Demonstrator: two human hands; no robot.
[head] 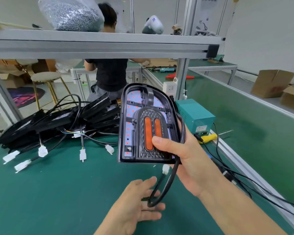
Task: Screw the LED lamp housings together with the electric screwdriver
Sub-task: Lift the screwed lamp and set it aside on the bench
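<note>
**LED lamp housing (148,123): handling**

Held upright above the green table (58,184) in right hand (188,160), thumb pressed on orange lens, fingers behind. Probably light, rigid plastic; lens likely scratch-prone. Best gripped by rim. Left hand (136,204) relaxed, fingers straight, under dangling cable (166,185).

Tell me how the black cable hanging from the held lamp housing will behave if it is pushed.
The black cable is probably floppy: it droops in a loop below the lamp housing. Its white connector dangles, so it may swing. The left hand under the loop would likely deflect it easily.
</note>
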